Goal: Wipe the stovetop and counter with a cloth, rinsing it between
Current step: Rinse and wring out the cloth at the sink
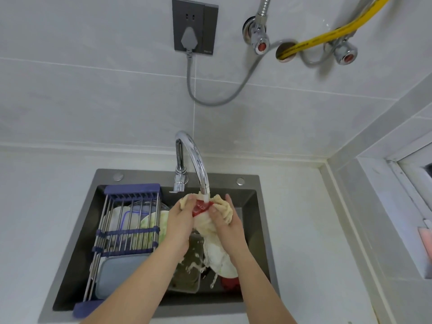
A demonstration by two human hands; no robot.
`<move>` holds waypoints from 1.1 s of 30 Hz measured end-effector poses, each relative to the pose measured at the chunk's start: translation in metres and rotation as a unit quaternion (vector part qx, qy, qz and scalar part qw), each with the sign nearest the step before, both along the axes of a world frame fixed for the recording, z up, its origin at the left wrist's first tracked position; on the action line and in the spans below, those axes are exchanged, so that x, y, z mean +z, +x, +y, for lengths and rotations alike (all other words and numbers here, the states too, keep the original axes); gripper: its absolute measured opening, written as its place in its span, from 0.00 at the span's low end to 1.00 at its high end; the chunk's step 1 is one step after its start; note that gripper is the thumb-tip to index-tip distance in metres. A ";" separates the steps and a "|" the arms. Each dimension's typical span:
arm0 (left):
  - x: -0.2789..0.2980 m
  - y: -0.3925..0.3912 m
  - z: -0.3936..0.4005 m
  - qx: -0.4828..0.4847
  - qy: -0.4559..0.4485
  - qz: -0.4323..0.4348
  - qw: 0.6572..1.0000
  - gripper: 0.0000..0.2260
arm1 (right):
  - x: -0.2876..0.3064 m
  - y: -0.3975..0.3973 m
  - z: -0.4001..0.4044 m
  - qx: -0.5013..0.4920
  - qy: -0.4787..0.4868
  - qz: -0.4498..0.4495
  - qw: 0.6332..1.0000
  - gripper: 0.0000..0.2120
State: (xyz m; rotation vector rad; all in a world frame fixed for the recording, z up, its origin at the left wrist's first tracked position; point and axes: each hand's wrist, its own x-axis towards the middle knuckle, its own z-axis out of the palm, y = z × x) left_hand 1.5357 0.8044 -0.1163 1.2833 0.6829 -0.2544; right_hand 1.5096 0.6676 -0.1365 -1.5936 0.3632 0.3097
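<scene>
Pale tiled wall [93, 101] fills the upper view; white counter [304, 230] wraps the dark sink [254, 206]. Chrome faucet [194, 157] arches out over the basin, water running from its spout. Blue-and-steel drying rack [131, 225] spans the sink's left side, with plates and a lidded container under it. More dishes lie in the basin below your hands, a white plate [222, 263] among them.

Your left hand [177, 220] grips the left part of the cream cloth [222, 206], fingers curled around it. Your right hand [224, 218] clamps the right bunch, thumb pressed on top. The cloth sits directly under the spout, in the stream, with a red patch showing between your hands and a wet tail hanging down toward the plate.

Dark wall socket [195, 29] holds a grey plug; yellow hose [327, 33] and two valves upper right.
</scene>
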 end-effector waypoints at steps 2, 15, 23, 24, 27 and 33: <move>0.001 -0.003 0.002 0.022 -0.055 0.026 0.998 0.13 | -0.004 -0.003 0.002 -0.020 0.051 0.005 0.999 0.41; 0.016 -0.003 -0.006 0.061 -0.087 0.088 0.990 0.11 | -0.010 -0.012 0.023 -0.029 -0.294 -0.122 0.947 0.26; 0.030 -0.027 -0.011 0.042 -0.028 0.020 0.999 0.10 | -0.005 0.021 0.008 0.006 -0.232 -0.053 0.971 0.03; 0.029 -0.026 -0.009 0.039 -0.015 0.015 0.999 0.11 | -0.005 0.020 0.009 0.026 -0.233 -0.057 0.970 0.03; 0.032 -0.024 -0.007 0.017 0.027 0.000 0.999 0.12 | -0.005 0.025 0.008 0.055 -0.239 -0.088 0.965 0.06; 0.034 -0.021 -0.007 -0.010 0.054 -0.037 0.998 0.11 | -0.004 0.028 0.015 0.152 -0.224 -0.089 0.958 0.15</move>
